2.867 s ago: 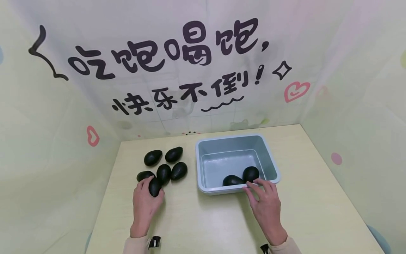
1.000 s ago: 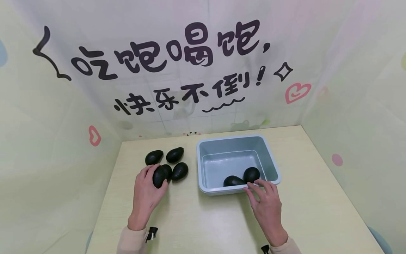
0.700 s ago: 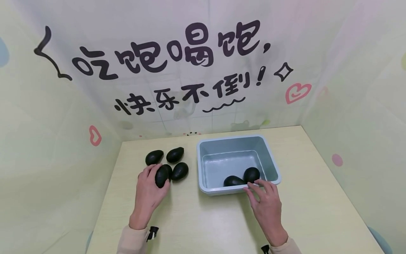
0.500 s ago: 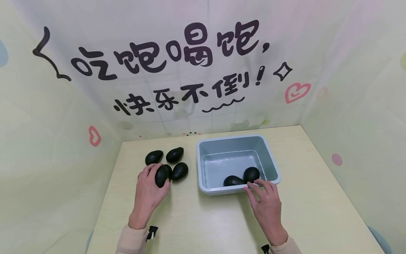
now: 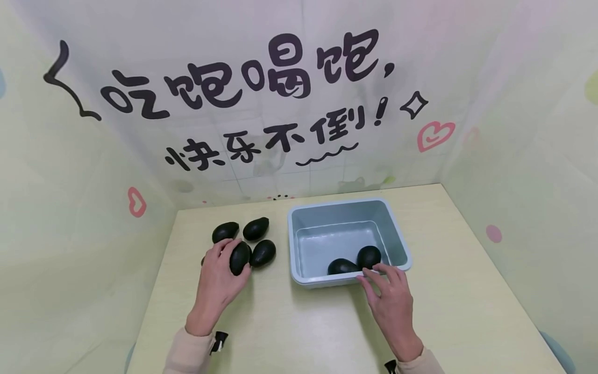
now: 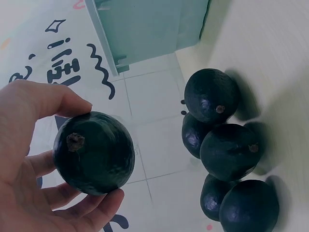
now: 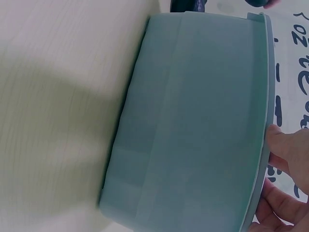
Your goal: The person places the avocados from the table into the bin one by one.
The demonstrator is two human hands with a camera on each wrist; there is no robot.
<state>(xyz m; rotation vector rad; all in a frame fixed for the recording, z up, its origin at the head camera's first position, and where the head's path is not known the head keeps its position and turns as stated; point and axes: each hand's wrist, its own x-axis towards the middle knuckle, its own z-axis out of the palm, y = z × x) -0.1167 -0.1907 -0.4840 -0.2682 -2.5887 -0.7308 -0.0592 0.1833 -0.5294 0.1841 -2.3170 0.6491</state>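
Observation:
My left hand [image 5: 219, 275] grips a dark green avocado [image 6: 94, 152] between thumb and fingers, its stem end facing the wrist camera. The left wrist view shows it held apart from several other avocados [image 6: 229, 152] that stand on the table. In the head view it hides part of that group; another avocado [image 5: 263, 253] shows just to its right. My right hand [image 5: 390, 296] pinches the front rim of a light blue plastic bin [image 5: 299, 239], thumb outside. Two avocados [image 5: 369, 257] lie inside the bin at its front right, close to my right fingertips.
Two avocados [image 5: 255, 229] lie at the back of the left group. The pale wooden table [image 5: 299, 322] ends at a printed cloth backdrop [image 5: 280, 171] behind, with cloth walls left and right. The bin stands right of centre, near the back edge.
My left hand has lifted the avocado from the front of the group and moved it up and slightly right, over its neighbours. The right hand and bin have stayed in place.

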